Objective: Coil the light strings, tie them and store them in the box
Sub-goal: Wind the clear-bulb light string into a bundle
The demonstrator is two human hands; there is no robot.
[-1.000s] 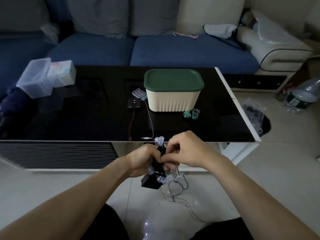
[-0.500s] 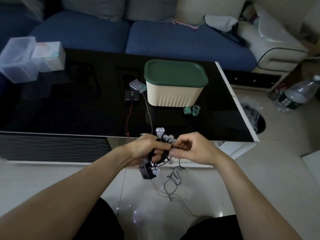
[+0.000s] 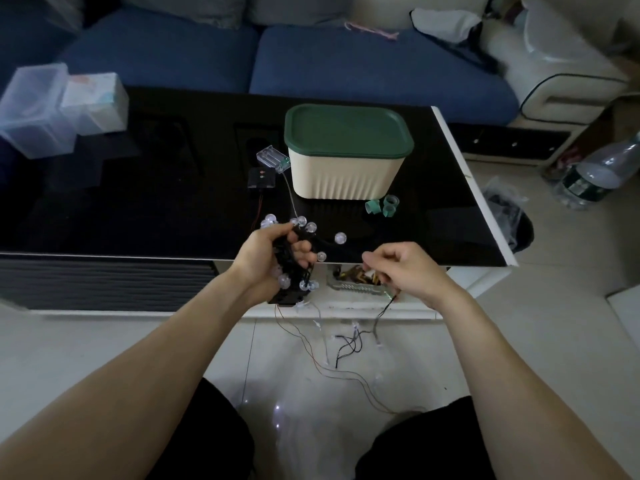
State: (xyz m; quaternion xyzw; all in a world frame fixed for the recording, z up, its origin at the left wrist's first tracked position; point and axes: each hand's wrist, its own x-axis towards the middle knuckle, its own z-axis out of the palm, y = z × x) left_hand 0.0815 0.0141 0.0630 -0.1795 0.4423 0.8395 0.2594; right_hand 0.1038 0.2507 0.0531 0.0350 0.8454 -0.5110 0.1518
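Black worktop carries the cream box, green lid on, at 12 o'clock of both hands. Left hand, fingers curled round the coiled bulb string, sits at 9 o'clock of the right hand. Right fingers pinch the loose black wire, which trails toward the floor at 6 o'clock.

No text, label or number is legible on anything in view.
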